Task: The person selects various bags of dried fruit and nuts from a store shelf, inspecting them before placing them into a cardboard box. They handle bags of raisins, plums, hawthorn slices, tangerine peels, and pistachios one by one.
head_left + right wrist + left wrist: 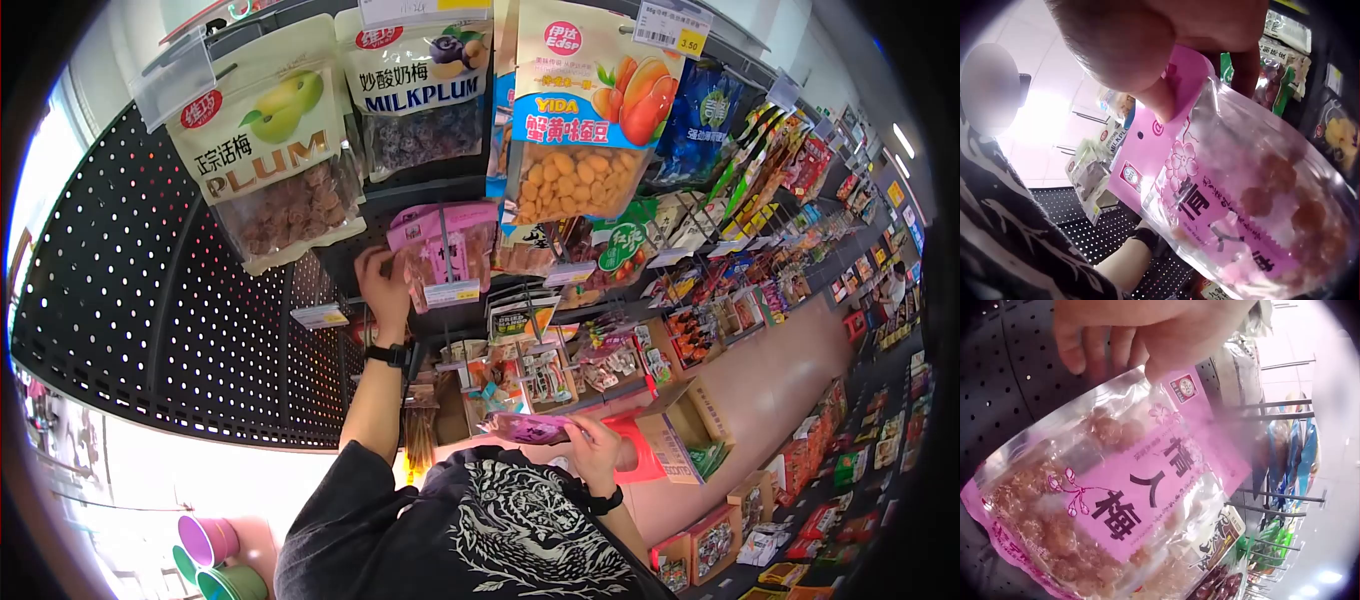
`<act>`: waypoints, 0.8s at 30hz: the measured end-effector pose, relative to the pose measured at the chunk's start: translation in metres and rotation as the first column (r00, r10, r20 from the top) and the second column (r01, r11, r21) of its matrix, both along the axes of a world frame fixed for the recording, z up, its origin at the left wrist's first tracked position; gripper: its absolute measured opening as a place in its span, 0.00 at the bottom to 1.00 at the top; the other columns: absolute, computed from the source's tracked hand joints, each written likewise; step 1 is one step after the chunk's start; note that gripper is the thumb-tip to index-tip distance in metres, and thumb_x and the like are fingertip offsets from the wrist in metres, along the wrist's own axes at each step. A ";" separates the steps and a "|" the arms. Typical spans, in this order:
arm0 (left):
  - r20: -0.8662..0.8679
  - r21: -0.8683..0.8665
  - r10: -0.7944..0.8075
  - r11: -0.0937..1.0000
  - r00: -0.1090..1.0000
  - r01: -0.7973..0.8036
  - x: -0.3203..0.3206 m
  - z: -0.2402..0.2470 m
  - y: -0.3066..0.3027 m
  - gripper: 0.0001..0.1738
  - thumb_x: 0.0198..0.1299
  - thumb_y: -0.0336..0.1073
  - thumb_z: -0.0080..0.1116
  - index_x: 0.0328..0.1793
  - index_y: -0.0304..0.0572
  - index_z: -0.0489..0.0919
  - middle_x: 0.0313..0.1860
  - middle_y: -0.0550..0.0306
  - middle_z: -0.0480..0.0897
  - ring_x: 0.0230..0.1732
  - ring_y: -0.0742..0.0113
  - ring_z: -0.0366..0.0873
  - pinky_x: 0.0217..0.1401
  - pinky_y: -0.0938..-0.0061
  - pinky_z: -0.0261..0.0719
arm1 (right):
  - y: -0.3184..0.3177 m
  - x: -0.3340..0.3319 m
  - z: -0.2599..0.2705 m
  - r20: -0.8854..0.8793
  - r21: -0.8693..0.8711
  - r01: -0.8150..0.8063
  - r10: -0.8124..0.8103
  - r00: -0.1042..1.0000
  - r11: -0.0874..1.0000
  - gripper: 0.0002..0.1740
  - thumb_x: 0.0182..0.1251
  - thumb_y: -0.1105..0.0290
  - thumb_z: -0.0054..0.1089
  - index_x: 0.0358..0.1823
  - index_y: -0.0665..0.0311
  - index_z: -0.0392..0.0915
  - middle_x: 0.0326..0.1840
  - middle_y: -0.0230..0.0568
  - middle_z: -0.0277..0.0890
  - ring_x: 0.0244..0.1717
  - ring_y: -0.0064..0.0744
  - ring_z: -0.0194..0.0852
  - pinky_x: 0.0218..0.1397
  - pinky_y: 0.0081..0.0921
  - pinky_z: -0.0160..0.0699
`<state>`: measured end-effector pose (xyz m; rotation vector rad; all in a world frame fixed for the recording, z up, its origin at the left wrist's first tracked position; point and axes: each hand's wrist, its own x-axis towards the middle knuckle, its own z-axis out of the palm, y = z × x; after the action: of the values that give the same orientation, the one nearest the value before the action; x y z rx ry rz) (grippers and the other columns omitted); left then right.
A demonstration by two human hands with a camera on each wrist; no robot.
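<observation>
A pink-and-clear bag of dried plums (425, 250) hangs on the rack behind a price tag. My left hand (383, 290) is at its left edge, the arm raised. In the left wrist view the thumb lies on the edge of that bag (1141, 481), near its pink header, with the fingers (1072, 350) bent down behind the edge. Lower down, by my chest, my right hand (597, 450) pinches a matching bag of dried plums (1235, 200) by its pink header, thumb in front. Brown round plums show through its clear film.
Above hang a PLUM bag (270, 170), a MILKPLUM bag (420, 100) and a bag of beans (580, 150). Black perforated panel (200, 330) fills the left side. Metal hooks (1285, 415) stick out beside my left hand. An open cardboard box (690, 430) stands low at right.
</observation>
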<state>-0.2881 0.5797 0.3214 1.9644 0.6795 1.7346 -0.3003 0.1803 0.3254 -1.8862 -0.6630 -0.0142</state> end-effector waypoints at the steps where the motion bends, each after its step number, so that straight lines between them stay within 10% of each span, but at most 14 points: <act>1: 0.027 0.037 0.016 0.999 1.000 -0.017 -0.004 0.003 -0.006 0.08 0.60 0.33 0.62 0.36 0.35 0.78 0.32 0.57 0.79 0.34 0.71 0.76 0.40 0.78 0.74 | -0.001 -0.001 -0.003 0.001 0.013 -0.022 0.022 1.000 1.000 0.08 0.58 0.77 0.62 0.39 0.68 0.82 0.32 0.43 0.82 0.31 0.31 0.81 0.34 0.23 0.76; 3: 0.052 0.071 0.030 0.997 0.998 -0.034 -0.007 0.003 -0.015 0.08 0.61 0.33 0.61 0.37 0.35 0.76 0.27 0.60 0.77 0.30 0.74 0.74 0.37 0.79 0.74 | -0.001 -0.002 -0.004 0.001 0.023 -0.044 0.044 0.999 0.999 0.08 0.59 0.77 0.62 0.39 0.68 0.82 0.32 0.43 0.82 0.30 0.31 0.81 0.33 0.23 0.76; 5: 0.202 -0.419 -0.241 0.855 0.949 0.306 -0.015 -0.004 -0.024 0.08 0.64 0.33 0.57 0.39 0.36 0.72 0.27 0.63 0.76 0.28 0.79 0.72 0.32 0.82 0.71 | 0.001 -0.003 -0.001 0.034 -0.026 -0.052 0.053 0.998 0.998 0.07 0.59 0.76 0.62 0.39 0.69 0.82 0.32 0.44 0.82 0.30 0.30 0.81 0.33 0.22 0.76; 24: 0.223 -0.631 -0.488 0.587 0.844 0.507 -0.092 0.043 -0.108 0.05 0.67 0.31 0.52 0.39 0.38 0.70 0.24 0.65 0.74 0.22 0.83 0.67 0.24 0.87 0.66 | 0.012 -0.009 0.019 0.126 0.049 -0.203 0.195 0.973 0.978 0.06 0.57 0.78 0.62 0.36 0.71 0.81 0.30 0.46 0.81 0.31 0.34 0.81 0.35 0.24 0.77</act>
<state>-0.3797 0.4721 0.3640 1.4104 0.5550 0.9611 -0.3092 0.1918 0.3446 -1.7625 -0.9227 -0.0197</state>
